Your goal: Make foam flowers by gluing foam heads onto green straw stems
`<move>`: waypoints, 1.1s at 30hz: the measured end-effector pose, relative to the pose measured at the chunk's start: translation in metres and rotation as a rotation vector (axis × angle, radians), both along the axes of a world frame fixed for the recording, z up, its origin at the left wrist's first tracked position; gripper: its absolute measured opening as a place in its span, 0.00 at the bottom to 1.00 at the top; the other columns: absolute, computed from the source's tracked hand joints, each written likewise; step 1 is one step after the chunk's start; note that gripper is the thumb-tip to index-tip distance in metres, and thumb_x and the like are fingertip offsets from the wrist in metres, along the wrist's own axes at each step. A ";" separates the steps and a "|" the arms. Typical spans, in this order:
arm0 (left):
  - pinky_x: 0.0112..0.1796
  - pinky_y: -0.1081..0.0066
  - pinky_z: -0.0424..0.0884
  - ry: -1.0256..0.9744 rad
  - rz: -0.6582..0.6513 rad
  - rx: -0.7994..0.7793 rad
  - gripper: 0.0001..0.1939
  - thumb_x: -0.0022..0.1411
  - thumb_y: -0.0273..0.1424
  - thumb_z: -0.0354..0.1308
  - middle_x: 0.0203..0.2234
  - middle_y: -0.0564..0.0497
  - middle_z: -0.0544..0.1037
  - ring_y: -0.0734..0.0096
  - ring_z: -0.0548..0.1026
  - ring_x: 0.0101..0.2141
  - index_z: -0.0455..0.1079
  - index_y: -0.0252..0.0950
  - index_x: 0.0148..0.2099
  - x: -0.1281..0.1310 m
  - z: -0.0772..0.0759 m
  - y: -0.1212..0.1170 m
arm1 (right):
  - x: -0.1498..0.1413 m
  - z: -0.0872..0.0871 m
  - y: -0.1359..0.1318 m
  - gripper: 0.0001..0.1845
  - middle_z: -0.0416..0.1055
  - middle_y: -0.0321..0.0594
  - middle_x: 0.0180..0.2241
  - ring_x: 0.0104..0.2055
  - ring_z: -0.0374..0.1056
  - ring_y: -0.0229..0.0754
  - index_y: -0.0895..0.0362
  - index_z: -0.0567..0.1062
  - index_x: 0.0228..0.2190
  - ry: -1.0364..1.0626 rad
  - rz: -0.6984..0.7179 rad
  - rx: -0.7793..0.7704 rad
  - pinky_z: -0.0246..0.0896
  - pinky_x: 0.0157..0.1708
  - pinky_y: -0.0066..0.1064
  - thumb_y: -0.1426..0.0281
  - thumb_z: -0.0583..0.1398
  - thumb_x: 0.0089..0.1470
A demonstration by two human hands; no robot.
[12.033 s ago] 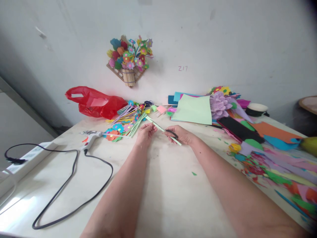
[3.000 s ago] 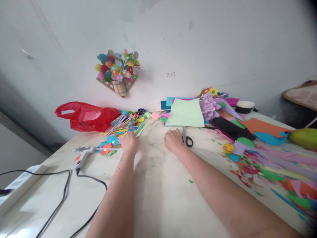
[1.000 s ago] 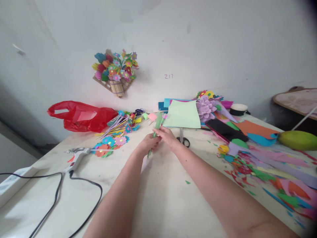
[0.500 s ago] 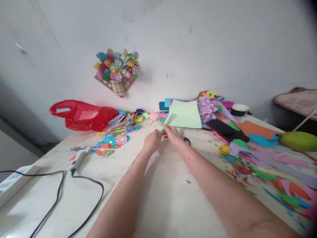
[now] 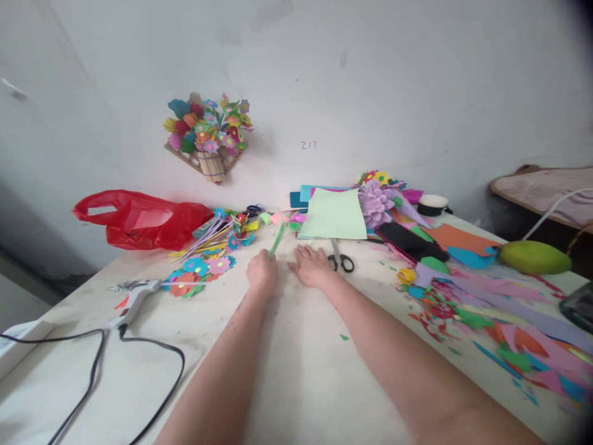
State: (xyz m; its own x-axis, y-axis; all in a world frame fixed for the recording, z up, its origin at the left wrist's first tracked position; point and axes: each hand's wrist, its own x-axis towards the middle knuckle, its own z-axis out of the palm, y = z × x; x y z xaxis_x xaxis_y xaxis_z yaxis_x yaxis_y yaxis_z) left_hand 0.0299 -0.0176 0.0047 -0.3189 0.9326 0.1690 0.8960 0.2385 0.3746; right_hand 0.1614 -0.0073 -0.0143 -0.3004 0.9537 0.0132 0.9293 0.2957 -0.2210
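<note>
A bundle of thin light green strips stands up out of my left hand, whose fingers are closed round its lower end. My right hand lies on the table, palm down with fingers spread, and nothing shows in it. Just to its right are scissors with black handles. Beyond that hand a pale green sheet rests on other coloured sheets. Left of my left hand lie several flat paper flowers and a pile of thin purple and yellow sticks.
A white glue gun with a black cord lies on the left, before a red plastic bag. On the right are a black phone, a green mango-like fruit and many coloured scraps. A flower basket hangs on the wall.
My hands have come apart. The left has moved left with the green strips, now more upright; the right has let go and flattened on the table. The view has shifted slightly right.
</note>
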 end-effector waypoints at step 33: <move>0.31 0.64 0.64 0.110 -0.009 0.110 0.15 0.60 0.36 0.41 0.33 0.41 0.76 0.57 0.74 0.34 0.65 0.38 0.43 0.006 -0.012 -0.005 | 0.078 0.005 -0.041 0.21 0.54 0.51 0.54 0.48 0.56 0.51 0.63 0.72 0.42 -0.089 -0.554 0.296 0.54 0.43 0.36 0.75 0.49 0.48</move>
State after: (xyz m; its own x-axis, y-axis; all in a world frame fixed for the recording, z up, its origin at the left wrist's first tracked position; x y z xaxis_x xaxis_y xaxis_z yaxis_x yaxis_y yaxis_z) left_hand 0.0361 -0.0227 -0.0072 -0.2844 0.9092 0.3040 0.9350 0.1930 0.2976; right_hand 0.2392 -0.0480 -0.0094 0.2246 0.9277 0.2982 0.9731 -0.1975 -0.1185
